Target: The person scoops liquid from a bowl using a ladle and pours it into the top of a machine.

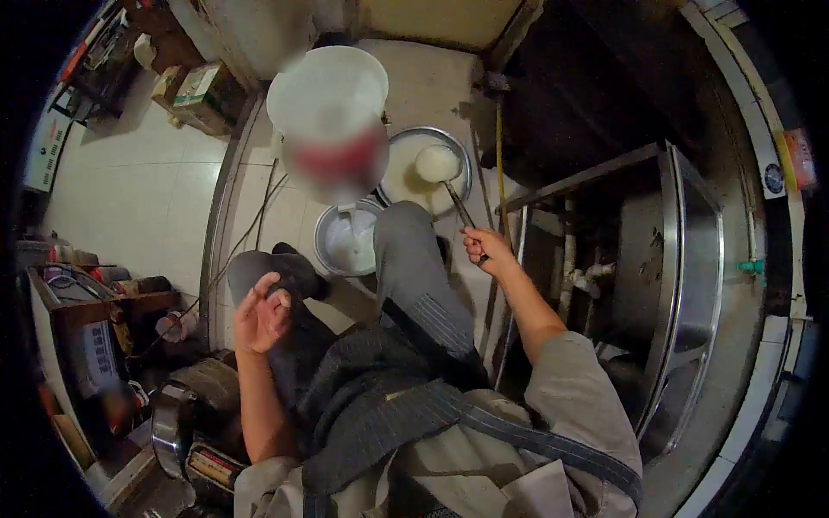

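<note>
My right hand (486, 251) is closed around the dark handle of a ladle (438, 163). The ladle's round bowl, full of something pale, is over a metal basin (467, 164) of pale yellowish liquid on the floor. Whether the bowl touches the liquid I cannot tell. Raised above my left knee, my left hand (262, 317) has its fingers apart and slightly bent, with nothing in them. A smaller metal pot (321, 243) with whitish contents stands between my knees and the basin, partly hidden by my leg. Behind it rises a tall white bucket (332, 82) with a blurred red patch.
A metal sink frame (669, 285) with pipes under it stands to my right. A yellow hose (499, 164) runs along the floor beside the basin. At the left are a wooden cabinet (65, 324) and, farther off, cardboard boxes (205, 97). A dark cable (259, 216) crosses the floor.
</note>
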Demonstrator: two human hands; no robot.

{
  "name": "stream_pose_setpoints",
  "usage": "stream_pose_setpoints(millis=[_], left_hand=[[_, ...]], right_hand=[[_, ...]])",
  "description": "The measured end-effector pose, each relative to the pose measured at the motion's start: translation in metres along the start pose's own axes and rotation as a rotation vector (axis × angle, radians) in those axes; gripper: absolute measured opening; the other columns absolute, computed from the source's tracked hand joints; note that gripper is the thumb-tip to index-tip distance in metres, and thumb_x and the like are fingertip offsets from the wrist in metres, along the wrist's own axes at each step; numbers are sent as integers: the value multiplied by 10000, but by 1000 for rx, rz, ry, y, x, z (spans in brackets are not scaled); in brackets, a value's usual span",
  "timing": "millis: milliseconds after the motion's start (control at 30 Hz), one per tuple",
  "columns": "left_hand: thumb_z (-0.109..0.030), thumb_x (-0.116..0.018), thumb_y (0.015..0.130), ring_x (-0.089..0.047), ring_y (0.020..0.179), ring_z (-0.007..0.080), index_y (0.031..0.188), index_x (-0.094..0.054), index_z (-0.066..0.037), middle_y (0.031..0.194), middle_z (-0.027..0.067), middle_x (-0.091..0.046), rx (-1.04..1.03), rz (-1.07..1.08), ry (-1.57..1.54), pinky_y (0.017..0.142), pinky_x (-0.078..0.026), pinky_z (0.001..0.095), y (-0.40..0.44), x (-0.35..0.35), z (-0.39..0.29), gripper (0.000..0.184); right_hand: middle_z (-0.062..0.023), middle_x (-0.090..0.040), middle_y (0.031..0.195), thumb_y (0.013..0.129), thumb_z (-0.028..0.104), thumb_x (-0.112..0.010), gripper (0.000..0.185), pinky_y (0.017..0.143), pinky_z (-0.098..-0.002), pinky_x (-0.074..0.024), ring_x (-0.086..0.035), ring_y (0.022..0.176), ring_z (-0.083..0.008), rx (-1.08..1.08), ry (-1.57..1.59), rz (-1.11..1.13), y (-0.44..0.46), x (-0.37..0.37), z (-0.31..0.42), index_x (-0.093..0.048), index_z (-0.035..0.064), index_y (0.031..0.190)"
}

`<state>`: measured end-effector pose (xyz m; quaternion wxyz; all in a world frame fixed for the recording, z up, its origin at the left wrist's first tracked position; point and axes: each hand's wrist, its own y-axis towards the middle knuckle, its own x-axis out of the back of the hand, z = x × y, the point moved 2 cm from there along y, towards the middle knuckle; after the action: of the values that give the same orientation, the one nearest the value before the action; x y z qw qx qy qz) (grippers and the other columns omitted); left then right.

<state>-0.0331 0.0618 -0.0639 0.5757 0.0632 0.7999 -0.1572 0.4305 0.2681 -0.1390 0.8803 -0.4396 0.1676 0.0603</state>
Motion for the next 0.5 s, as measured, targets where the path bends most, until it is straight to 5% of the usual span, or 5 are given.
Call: stream_pose_setpoints(millis=[100,233,333,433,500], left_hand=[[-336,-413,1031,-579,757,238,1432,-365,-57,1138,256,-586,-90,-176,-26,562,-477,334,-5,-3,5,491],[-340,-432,1019,-553,677,219,1414,-378,-55,1104,251,-604,-116,-153,91,548,-470,332,-2,0,3,490],[-337,-444,1008,-530,634,206,1405,-387,-56,1087,242,-614,-68,-427,-449,536,-462,331,-4,2,8,490],[-334,-449,1003,-535,641,202,1396,-403,-60,1083,232,-620,-115,-132,168,529,-454,329,-2,12,2,481],[-341,-455,1001,-533,625,194,1379,-429,-72,1055,216,-629,-58,-61,132,525,-453,330,-1,-1,0,465]], right_hand=[[0,-513,697,951,160,-588,243,427,-229,-301,-410,496,-63,25,-50,43,-26,-15,24,-547,-5,1126],[12,-502,714,980,170,-540,255,430,-218,-309,-396,513,-49,64,-101,73,-67,-35,72,-517,-21,1149],[11,-500,710,986,174,-531,247,419,-210,-314,-403,502,-44,102,-137,76,-96,-57,104,-531,-27,1130],[10,-500,703,984,173,-532,250,402,-195,-326,-406,475,-32,139,-171,90,-127,-83,132,-552,-39,1116],[10,-512,697,988,174,-521,262,387,-196,-328,-401,462,-27,168,-187,105,-135,-94,141,-556,-47,1124]])
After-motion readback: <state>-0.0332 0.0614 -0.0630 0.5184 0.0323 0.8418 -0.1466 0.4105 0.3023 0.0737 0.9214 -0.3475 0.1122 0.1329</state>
